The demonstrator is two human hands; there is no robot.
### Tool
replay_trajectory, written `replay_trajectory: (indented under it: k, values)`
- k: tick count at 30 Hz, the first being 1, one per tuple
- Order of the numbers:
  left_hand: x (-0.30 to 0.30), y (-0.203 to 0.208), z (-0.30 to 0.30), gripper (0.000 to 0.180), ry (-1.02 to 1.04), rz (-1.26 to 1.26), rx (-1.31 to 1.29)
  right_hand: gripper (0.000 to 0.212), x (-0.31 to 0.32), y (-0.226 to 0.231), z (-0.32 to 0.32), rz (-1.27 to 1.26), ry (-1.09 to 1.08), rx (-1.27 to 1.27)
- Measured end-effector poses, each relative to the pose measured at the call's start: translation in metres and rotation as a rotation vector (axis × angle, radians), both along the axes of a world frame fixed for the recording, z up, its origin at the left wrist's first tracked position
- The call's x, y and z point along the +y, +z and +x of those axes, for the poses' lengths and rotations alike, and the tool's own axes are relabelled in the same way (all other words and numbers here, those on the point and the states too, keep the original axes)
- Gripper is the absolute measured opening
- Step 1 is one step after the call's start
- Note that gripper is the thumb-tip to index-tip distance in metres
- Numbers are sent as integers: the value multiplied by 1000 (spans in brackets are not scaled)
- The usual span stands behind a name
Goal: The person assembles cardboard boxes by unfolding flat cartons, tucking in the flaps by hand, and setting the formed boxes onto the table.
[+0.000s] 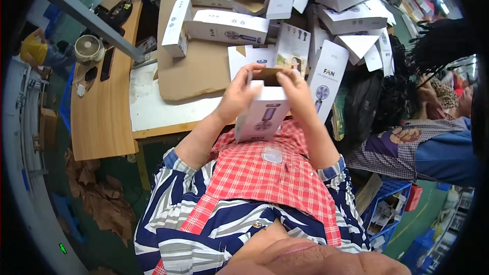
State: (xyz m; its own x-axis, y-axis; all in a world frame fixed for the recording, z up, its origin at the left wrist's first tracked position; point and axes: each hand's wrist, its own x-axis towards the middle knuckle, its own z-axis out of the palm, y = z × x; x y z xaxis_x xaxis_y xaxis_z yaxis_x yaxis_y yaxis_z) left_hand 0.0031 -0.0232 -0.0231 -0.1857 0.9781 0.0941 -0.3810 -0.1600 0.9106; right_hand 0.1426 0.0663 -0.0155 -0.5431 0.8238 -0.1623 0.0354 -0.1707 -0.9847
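Note:
A white fan box [263, 117] with a printed purple handheld fan stands upright against my red checked apron, its open top facing away from me and showing brown cardboard inside. My left hand [238, 94] grips its left upper edge, with the fingers slightly blurred. On the opposite side, my right hand [295, 91] holds the rim, the fingers bent over the opening. Just beyond my hands lies a flat white printed carton [293, 43]. Another fan box [328, 74] leans to the right of my right hand.
Several white boxes [229, 26] are heaped on a brown cardboard sheet [198, 74] across the table. At left, a small fan [88, 48] and a phone [107, 64] rest on a wooden desk [102, 114]. A co-worker in a checked garment [402, 145] is at right, near a blue crate [389, 209].

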Motion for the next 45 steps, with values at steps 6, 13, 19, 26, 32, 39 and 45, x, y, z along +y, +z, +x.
replay_trajectory:
  k: [6, 13, 19, 26, 32, 39, 45]
  values:
    - [8, -2, 3, 49, 136, -24, 243, 38, 13, -3, 14, -612, 127, 599]
    - [17, -16, -19, 54, -189, -376, -368, 41, 11, -12, 20, -320, 197, 135]
    - [24, -12, -14, 15, -233, -223, -265, 28, 19, -5, 35, -42, 414, 65]
    - [13, -18, -11, 24, -265, -218, 142, 34, 37, 24, 20, 475, 653, -477]
    - [9, -23, -31, 32, -127, -144, -24, 66, 25, 25, 30, 428, 702, -311]
    - [-8, -66, -105, 32, 522, -209, -191, 43, 82, 49, 46, -181, -207, 595]
    - [17, -90, -83, 38, 416, -378, -117, 33, 25, -19, -2, 32, 367, -106]
